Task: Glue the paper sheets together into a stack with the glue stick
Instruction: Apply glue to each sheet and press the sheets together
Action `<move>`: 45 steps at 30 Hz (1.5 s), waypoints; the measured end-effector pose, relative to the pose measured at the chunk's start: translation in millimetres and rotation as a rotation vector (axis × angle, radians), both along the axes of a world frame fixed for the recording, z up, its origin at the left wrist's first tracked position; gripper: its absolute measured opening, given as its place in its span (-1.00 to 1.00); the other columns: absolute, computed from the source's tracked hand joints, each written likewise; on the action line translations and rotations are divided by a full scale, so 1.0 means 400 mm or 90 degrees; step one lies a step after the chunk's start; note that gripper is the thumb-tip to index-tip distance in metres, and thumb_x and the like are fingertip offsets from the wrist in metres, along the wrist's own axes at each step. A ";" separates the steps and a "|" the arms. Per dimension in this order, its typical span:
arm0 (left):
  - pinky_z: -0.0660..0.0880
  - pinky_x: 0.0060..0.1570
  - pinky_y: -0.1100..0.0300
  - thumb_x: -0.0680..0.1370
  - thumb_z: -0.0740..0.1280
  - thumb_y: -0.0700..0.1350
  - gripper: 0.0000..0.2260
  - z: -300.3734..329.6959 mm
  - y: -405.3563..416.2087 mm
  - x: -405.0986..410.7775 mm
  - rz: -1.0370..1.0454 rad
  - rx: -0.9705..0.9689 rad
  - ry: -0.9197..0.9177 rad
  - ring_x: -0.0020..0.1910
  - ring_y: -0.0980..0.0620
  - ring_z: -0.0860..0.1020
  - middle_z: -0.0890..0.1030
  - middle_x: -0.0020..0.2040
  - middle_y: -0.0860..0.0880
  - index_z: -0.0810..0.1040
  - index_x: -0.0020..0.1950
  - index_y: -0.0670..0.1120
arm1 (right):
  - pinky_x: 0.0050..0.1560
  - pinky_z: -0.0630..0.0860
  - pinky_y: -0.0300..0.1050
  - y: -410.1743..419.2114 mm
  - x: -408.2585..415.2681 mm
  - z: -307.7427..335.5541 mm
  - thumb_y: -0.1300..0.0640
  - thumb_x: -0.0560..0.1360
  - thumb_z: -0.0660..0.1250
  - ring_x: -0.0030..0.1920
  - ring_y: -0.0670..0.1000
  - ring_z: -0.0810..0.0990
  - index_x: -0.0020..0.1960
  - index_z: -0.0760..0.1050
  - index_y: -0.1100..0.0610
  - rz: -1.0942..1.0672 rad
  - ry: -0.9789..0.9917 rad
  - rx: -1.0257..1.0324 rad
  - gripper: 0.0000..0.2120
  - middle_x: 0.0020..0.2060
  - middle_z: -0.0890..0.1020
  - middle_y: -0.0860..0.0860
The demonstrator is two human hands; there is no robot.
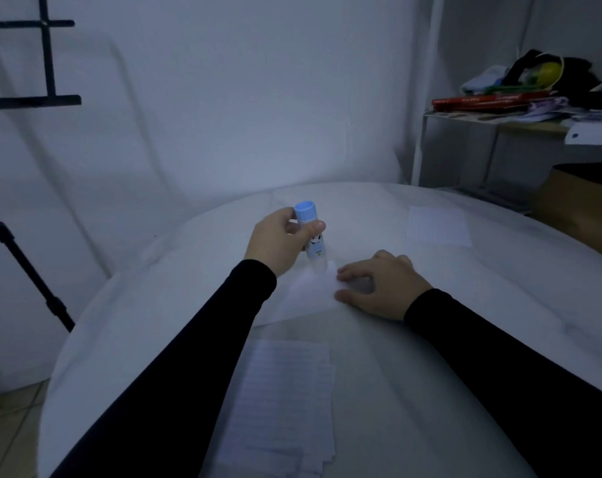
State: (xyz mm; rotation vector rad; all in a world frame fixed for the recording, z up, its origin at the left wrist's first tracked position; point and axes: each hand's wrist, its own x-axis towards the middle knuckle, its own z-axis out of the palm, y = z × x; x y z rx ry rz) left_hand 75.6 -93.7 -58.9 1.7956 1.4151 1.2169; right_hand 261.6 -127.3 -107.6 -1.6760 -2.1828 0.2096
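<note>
My left hand [278, 240] grips a white glue stick [312, 241] with a blue end pointing up; its lower end touches the top corner of a white paper sheet [306, 294] in the middle of the table. My right hand [382, 286] rests on that sheet's right edge, fingers spread and pressing it down. A pile of several lined sheets [282, 408] lies near me, slightly fanned. One single lined sheet [437, 225] lies apart at the far right of the table.
The round white table [465, 357] fills the view. A black stand [23, 263] leans at the left beside the table. At the back right, a shelf [520, 115] holds books and clutter, and a brown box [582, 208] sits below it.
</note>
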 end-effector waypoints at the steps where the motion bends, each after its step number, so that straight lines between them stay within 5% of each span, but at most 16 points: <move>1: 0.48 -0.26 0.34 0.48 0.41 0.02 -0.78 -0.004 0.000 0.005 0.010 0.013 0.014 -0.20 0.06 0.62 0.66 -0.09 -0.07 0.57 0.03 -0.08 | 0.11 0.19 -0.15 -0.002 -0.002 -0.001 -0.43 0.31 0.23 0.17 0.00 0.36 0.18 0.48 -0.28 -0.012 0.001 -0.005 -0.51 0.13 0.54 -0.13; 4: 0.44 -0.21 0.35 0.50 0.39 0.02 -0.84 -0.010 -0.003 0.016 0.038 0.038 0.063 -0.13 0.03 0.59 0.61 -0.09 -0.03 0.51 0.00 -0.01 | 0.14 0.20 -0.12 -0.015 -0.012 0.009 -0.40 0.33 0.28 0.15 -0.03 0.35 0.17 0.50 -0.26 0.000 -0.011 0.023 -0.54 0.04 0.52 -0.13; 8: 0.33 -0.36 0.54 0.53 0.36 0.01 -0.85 -0.014 -0.008 0.019 0.046 0.058 0.074 -0.24 0.20 0.48 0.56 -0.10 0.01 0.50 0.01 -0.02 | 0.16 0.20 -0.04 -0.027 -0.029 0.015 -0.36 0.39 0.26 0.17 -0.09 0.34 0.16 0.54 -0.18 0.064 -0.039 0.054 -0.57 0.22 0.50 -0.31; 19: 0.32 -0.33 0.54 0.54 0.34 0.01 -0.79 0.010 -0.013 0.032 0.066 0.145 0.054 -0.27 0.18 0.47 0.58 -0.10 -0.01 0.51 0.08 -0.08 | 0.18 0.20 -0.07 -0.024 -0.026 0.014 -0.35 0.38 0.29 0.13 -0.12 0.35 0.14 0.53 -0.19 0.058 -0.016 0.023 -0.59 0.18 0.53 -0.30; 27: 0.35 -0.32 0.53 0.54 0.34 -0.01 -0.82 -0.020 -0.017 0.043 -0.002 0.084 0.060 -0.27 0.26 0.48 0.51 -0.19 0.17 0.51 0.10 -0.03 | 0.16 0.19 -0.08 -0.029 -0.028 0.018 -0.36 0.39 0.26 0.13 -0.11 0.34 0.17 0.51 -0.19 0.054 -0.030 0.009 -0.58 0.20 0.52 -0.29; 33: 0.35 -0.34 0.52 0.55 0.33 -0.01 -0.89 -0.020 -0.010 0.027 -0.009 0.074 0.070 -0.24 0.22 0.49 0.55 -0.13 0.05 0.45 -0.02 0.00 | 0.15 0.17 -0.07 -0.030 -0.031 0.019 -0.36 0.40 0.24 0.18 -0.09 0.35 0.20 0.49 -0.21 0.048 -0.046 0.004 -0.56 0.21 0.49 -0.26; 37: 0.34 -0.28 0.44 0.56 0.31 0.02 -0.81 -0.016 -0.007 0.021 -0.028 0.066 0.113 -0.19 0.14 0.49 0.58 -0.07 0.00 0.49 0.12 -0.01 | 0.17 0.19 -0.03 -0.034 -0.035 0.024 -0.35 0.41 0.23 0.21 -0.06 0.36 0.23 0.46 -0.21 0.037 -0.077 0.010 -0.56 0.22 0.48 -0.23; 45: 0.33 -0.24 0.53 0.56 0.31 0.01 -0.86 0.004 -0.006 -0.035 -0.057 0.060 0.164 -0.13 0.09 0.55 0.62 -0.09 -0.01 0.50 0.09 0.03 | 0.18 0.20 -0.01 -0.036 -0.040 0.030 -0.34 0.42 0.22 0.22 -0.05 0.36 0.25 0.44 -0.22 0.032 -0.094 0.002 -0.56 0.22 0.47 -0.22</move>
